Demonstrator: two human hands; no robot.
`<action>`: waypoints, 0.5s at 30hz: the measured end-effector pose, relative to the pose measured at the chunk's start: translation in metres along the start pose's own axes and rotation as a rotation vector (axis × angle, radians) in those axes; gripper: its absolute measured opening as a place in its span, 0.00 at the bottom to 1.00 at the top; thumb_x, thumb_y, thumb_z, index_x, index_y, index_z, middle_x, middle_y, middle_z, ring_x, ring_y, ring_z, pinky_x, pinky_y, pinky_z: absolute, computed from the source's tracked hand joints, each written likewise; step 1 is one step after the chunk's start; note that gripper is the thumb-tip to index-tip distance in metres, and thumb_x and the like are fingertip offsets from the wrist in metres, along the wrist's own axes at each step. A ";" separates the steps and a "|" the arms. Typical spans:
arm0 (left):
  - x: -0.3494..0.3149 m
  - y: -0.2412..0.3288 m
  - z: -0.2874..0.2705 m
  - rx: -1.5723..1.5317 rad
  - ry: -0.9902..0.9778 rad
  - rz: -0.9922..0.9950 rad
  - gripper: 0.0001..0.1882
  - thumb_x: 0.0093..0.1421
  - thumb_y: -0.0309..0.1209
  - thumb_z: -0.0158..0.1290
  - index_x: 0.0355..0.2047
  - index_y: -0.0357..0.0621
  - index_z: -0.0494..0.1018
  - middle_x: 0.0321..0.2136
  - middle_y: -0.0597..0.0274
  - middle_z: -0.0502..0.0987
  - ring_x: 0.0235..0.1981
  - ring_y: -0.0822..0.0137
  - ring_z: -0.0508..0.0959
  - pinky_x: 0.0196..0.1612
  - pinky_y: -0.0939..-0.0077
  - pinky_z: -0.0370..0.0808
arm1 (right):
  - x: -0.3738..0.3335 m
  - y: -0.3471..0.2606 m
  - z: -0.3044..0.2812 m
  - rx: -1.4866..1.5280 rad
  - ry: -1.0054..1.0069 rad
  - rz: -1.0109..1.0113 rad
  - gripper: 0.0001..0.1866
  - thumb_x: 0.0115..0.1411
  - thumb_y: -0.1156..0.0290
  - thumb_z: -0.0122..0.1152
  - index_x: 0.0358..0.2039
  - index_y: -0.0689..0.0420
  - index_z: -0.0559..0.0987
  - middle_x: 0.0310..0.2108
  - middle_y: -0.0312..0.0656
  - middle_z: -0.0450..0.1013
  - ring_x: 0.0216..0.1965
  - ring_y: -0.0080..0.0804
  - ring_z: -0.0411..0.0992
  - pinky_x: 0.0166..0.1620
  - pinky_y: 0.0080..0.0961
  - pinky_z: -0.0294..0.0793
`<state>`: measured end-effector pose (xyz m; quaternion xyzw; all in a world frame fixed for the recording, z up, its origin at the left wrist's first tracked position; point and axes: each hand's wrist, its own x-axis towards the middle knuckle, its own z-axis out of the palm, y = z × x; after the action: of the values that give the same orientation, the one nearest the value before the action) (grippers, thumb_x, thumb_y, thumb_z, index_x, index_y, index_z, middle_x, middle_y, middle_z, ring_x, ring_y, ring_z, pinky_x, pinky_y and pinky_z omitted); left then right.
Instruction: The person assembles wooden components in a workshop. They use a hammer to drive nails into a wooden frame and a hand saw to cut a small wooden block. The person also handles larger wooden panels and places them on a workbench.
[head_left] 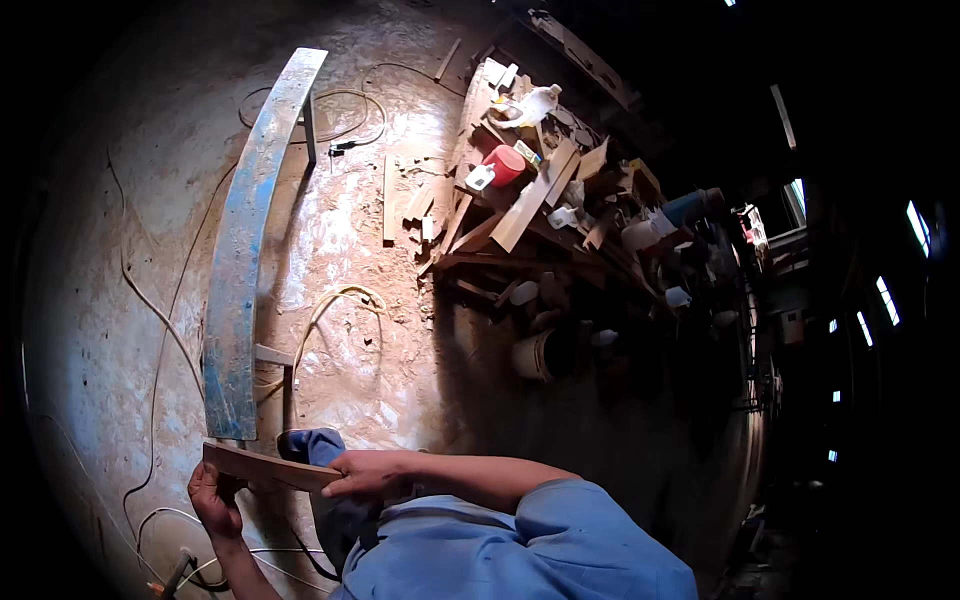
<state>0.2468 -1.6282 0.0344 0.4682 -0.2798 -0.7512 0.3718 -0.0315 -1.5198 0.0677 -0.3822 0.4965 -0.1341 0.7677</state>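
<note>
A short flat wooden board [268, 466] lies across in front of my body, held between both hands. My left hand [214, 500] grips its left end from below, the fingers curled against the wood. At the other end, my right hand [368, 473] is closed round the board, with the thumb lying along it. Just beyond the board stands the near end of a long, narrow blue bench [240, 260], its top worn and scuffed. Between the board and the bench there looks to be a small gap.
Right of the bench, a heaped worktable holds wood offcuts [540, 195], a red container [503, 165] and white bottles. Coiled yellowish cable [345, 292] and loose cords cross the dusty floor. A pale bucket [535, 355] sits in shadow below the table. Wood strips [389, 200] lie nearby.
</note>
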 end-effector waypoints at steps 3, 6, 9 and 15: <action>-0.009 0.001 0.046 0.294 -0.280 0.127 0.14 0.66 0.38 0.49 0.40 0.39 0.72 0.30 0.62 0.78 0.28 0.69 0.79 0.31 0.73 0.78 | -0.059 0.029 0.009 0.078 0.082 -0.128 0.17 0.62 0.56 0.54 0.36 0.60 0.73 0.19 0.35 0.68 0.21 0.23 0.67 0.24 0.26 0.68; -0.033 -0.043 0.097 0.238 -0.463 0.168 0.16 0.66 0.39 0.49 0.44 0.39 0.72 0.31 0.62 0.78 0.28 0.70 0.78 0.29 0.74 0.77 | -0.133 0.085 0.020 0.247 0.148 -0.133 0.15 0.62 0.57 0.53 0.34 0.59 0.73 0.19 0.36 0.69 0.19 0.24 0.68 0.22 0.27 0.69; -0.092 -0.071 0.192 0.197 -0.524 0.094 0.20 0.65 0.40 0.51 0.51 0.39 0.70 0.35 0.62 0.77 0.29 0.70 0.78 0.29 0.73 0.78 | -0.200 0.148 0.042 0.382 0.212 -0.193 0.15 0.62 0.58 0.52 0.33 0.58 0.73 0.19 0.37 0.69 0.18 0.25 0.68 0.21 0.27 0.69; -0.159 -0.123 0.356 0.216 -1.013 -0.105 0.25 0.57 0.35 0.58 0.52 0.37 0.69 0.45 0.54 0.75 0.44 0.62 0.76 0.48 0.68 0.73 | -0.371 0.220 0.080 0.595 0.389 -0.300 0.15 0.63 0.60 0.50 0.31 0.59 0.73 0.19 0.40 0.71 0.17 0.27 0.70 0.21 0.27 0.70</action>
<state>-0.0692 -1.4026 0.1627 0.0950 -0.4766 -0.8681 0.1011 -0.1754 -1.1184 0.1713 -0.1785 0.5110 -0.4532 0.7083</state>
